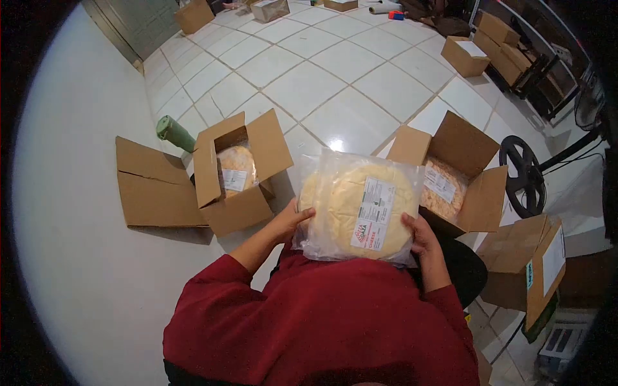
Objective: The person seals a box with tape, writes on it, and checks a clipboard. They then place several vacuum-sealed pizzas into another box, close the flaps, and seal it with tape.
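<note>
Two or more clear plastic packs of round, pale yellow flat items (344, 206) lie stacked between my hands above my lap. The front pack carries a white label with red and green print. My left hand (293, 222) grips the left edge, thumb on top. My right hand (421, 238) holds the right edge, its thumb also on top and its other fingers partly hidden underneath. An open carton (270, 138) at the left contains a labelled round pack (236, 161). Another open carton (486, 193) at the right contains a similar orange-toned pack (441, 190).
A green cylinder (175, 133) stands by the left carton, near the white wall (84, 193). Black wheel-like object (523, 177) and a taller carton (505, 254) are at the right. More boxes (467, 56) sit farther back on the tiled floor (322, 83).
</note>
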Tool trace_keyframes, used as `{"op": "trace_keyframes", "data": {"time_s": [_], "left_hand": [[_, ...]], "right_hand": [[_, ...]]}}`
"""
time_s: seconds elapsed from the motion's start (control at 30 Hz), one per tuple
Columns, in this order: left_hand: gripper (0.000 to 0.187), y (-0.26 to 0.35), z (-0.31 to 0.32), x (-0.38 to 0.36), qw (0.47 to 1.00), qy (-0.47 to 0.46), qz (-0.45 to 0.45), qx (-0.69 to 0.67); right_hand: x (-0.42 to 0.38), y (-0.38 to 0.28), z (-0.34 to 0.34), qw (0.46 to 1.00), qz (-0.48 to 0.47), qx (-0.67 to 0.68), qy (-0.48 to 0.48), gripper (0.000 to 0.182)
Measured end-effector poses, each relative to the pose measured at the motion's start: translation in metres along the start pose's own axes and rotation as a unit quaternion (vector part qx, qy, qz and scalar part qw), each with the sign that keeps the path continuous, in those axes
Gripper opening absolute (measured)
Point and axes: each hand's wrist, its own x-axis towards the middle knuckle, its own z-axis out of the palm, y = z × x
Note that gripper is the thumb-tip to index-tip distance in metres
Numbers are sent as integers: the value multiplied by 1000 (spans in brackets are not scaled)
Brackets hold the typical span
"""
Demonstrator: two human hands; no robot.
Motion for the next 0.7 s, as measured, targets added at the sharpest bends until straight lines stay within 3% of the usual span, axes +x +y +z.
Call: {"op": "trace_keyframes", "data": {"time_s": [0.1, 0.17, 0.2, 0.27, 0.3, 0.37, 0.4, 0.47, 0.5, 0.53, 0.6, 0.7], "left_hand": [[64, -6, -8, 3, 1000, 6, 14, -23], [67, -17, -20, 10, 998, 27, -3, 51], [67, -24, -23, 13, 998, 27, -4, 49], [68, -38, -25, 17, 956, 188, 67, 215], [68, -31, -18, 13, 957, 187, 65, 213], [65, 0, 10, -1, 824, 289, 243, 423], [65, 10, 19, -6, 827, 285, 242, 420], [57, 29, 33, -10, 647, 294, 339, 617], [51, 34, 39, -9, 627, 241, 364, 645], [51, 34, 46, -3, 632, 235, 366, 642], [47, 29, 70, 10, 755, 60, 313, 574], [64, 20, 111, 32, 749, 61, 297, 589]], "right_hand": [[0, -8, 4, 999, -6, -43, 7, 57], [-7, -18, 5, 997, -19, -68, 8, 57], [-14, -25, 2, 994, -68, -78, 37, 57], [-27, -39, -11, 981, -178, -56, 58, 58], [-32, -46, -20, 969, -239, -24, 50, 59], [-39, -55, -60, 951, -307, 38, 30, 63], [-46, -59, -61, 950, -308, 36, 35, 63], [-63, -70, -62, 911, -391, 116, 60, 64], [-69, -67, -84, 910, -387, 138, 62, 60], [-71, -64, -102, 908, -390, 135, 69, 60], [-81, -62, -129, 896, -402, 113, 150, 62], [-85, -65, -134, 892, -414, 119, 138, 62]]}}
